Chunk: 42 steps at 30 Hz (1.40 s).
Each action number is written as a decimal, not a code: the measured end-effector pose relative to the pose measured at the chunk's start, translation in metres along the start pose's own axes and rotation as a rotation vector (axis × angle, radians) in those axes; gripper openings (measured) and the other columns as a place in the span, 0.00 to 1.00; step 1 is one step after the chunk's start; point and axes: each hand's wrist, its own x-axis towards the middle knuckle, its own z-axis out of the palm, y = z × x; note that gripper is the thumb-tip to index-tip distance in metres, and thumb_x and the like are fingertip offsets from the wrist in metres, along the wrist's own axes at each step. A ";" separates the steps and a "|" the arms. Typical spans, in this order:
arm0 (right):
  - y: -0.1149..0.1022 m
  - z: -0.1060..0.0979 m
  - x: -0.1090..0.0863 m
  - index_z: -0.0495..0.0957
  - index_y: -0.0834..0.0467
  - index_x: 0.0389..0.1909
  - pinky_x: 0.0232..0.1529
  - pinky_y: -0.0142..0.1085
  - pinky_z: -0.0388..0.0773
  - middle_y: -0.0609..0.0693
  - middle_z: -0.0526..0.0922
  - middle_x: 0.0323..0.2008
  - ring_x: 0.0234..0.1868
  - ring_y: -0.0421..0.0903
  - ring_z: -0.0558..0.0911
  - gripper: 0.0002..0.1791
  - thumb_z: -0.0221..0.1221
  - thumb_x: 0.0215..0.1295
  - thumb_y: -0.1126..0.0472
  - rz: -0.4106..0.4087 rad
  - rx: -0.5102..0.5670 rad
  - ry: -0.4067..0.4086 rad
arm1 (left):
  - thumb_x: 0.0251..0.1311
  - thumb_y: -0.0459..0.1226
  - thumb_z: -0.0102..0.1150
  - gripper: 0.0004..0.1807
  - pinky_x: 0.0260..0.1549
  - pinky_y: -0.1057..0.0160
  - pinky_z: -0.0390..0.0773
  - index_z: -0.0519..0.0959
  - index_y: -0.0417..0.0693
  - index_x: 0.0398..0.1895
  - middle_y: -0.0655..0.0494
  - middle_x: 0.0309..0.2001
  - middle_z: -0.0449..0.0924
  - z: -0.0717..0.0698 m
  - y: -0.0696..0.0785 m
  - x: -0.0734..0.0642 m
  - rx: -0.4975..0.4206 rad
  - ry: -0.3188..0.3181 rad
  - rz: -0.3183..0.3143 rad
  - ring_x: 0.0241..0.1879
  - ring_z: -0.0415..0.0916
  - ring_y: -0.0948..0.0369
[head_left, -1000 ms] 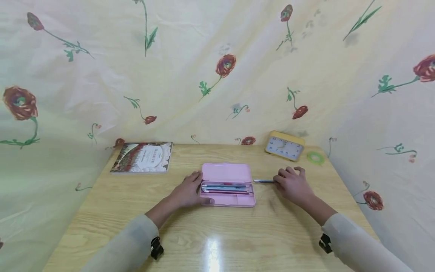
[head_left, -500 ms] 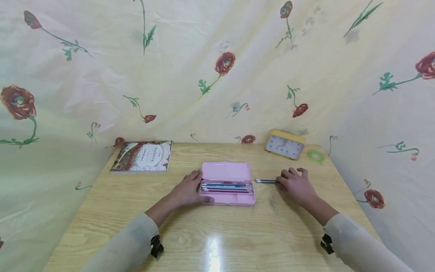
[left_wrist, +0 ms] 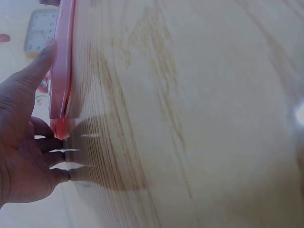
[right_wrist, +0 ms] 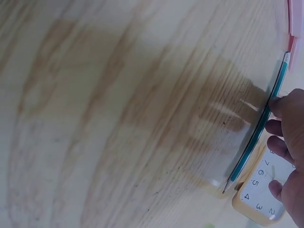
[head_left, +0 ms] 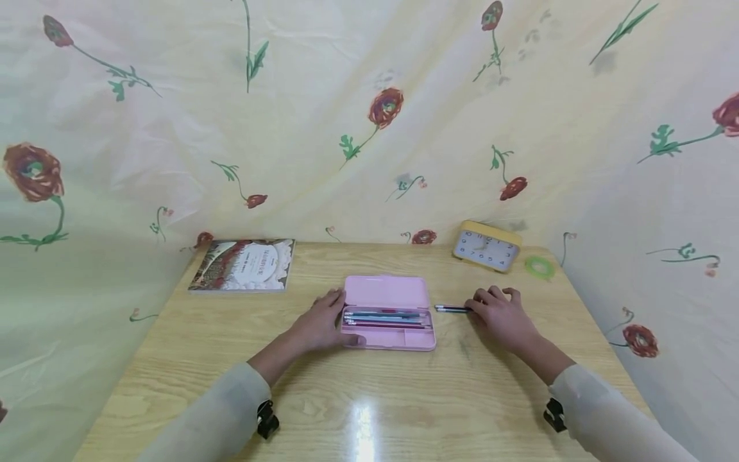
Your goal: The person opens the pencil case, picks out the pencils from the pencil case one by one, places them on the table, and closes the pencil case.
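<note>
A pink pencil case [head_left: 388, 292] lies unfolded on the wooden table, with several pencils [head_left: 383, 319] in its rear compartment. My left hand [head_left: 316, 327] holds the case's left end, its thumb over the front corner and its fingers along the side. In the left wrist view the thumb rests on the pink edge. To the right of the case, my right hand [head_left: 501, 317] pinches a teal pencil [right_wrist: 259, 126] lying at table level. Its white end points toward the case and its sharpened tip sticks out beyond the fingers. A second pencil end seems to lie alongside; I cannot tell surely.
A yellow clock [head_left: 487, 246] stands at the back right, beside a green tape roll [head_left: 539, 267]. A booklet [head_left: 242, 265] lies at the back left. Flowered cloth [head_left: 300, 128] hangs behind the table [head_left: 312, 404] and along its sides.
The pencil under my right hand has shifted slightly rightward, away from the case, and its white end shows more. My left hand and the case have stayed put.
</note>
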 end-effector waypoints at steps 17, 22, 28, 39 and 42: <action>-0.013 -0.008 0.013 0.90 0.54 0.51 0.60 0.70 0.76 0.50 0.84 0.44 0.47 0.53 0.76 0.10 0.73 0.72 0.63 -0.025 0.048 0.006 | 0.54 0.76 0.73 0.75 0.82 0.31 0.63 0.50 0.41 0.91 0.43 0.91 0.48 0.002 -0.001 0.002 0.017 0.003 -0.003 0.89 0.47 0.34; -0.030 -0.009 0.029 0.90 0.55 0.50 0.58 0.68 0.77 0.50 0.85 0.44 0.46 0.53 0.78 0.10 0.74 0.71 0.61 -0.082 0.069 0.054 | 0.53 0.76 0.72 0.75 0.82 0.30 0.63 0.50 0.42 0.91 0.44 0.92 0.47 0.002 -0.002 0.002 0.013 0.003 -0.008 0.89 0.47 0.33; -0.054 -0.009 0.047 0.91 0.54 0.50 0.61 0.68 0.78 0.50 0.86 0.44 0.48 0.53 0.80 0.09 0.73 0.73 0.58 -0.147 0.073 0.073 | 0.53 0.77 0.72 0.76 0.81 0.28 0.62 0.49 0.42 0.91 0.44 0.92 0.47 0.002 -0.002 0.002 0.014 0.002 -0.004 0.89 0.47 0.33; -0.086 -0.011 0.062 0.92 0.50 0.45 0.61 0.69 0.76 0.46 0.84 0.42 0.48 0.51 0.78 0.06 0.75 0.70 0.62 -0.247 0.129 0.069 | 0.55 0.76 0.72 0.75 0.83 0.30 0.61 0.48 0.42 0.91 0.44 0.92 0.45 0.000 -0.001 0.000 0.010 -0.005 0.001 0.89 0.46 0.35; -0.091 -0.010 0.066 0.93 0.50 0.44 0.64 0.70 0.75 0.46 0.83 0.43 0.49 0.51 0.78 0.05 0.75 0.71 0.61 -0.234 0.125 0.040 | 0.55 0.76 0.72 0.75 0.83 0.30 0.61 0.48 0.42 0.91 0.44 0.92 0.45 -0.001 0.000 0.000 0.011 -0.002 -0.002 0.89 0.46 0.35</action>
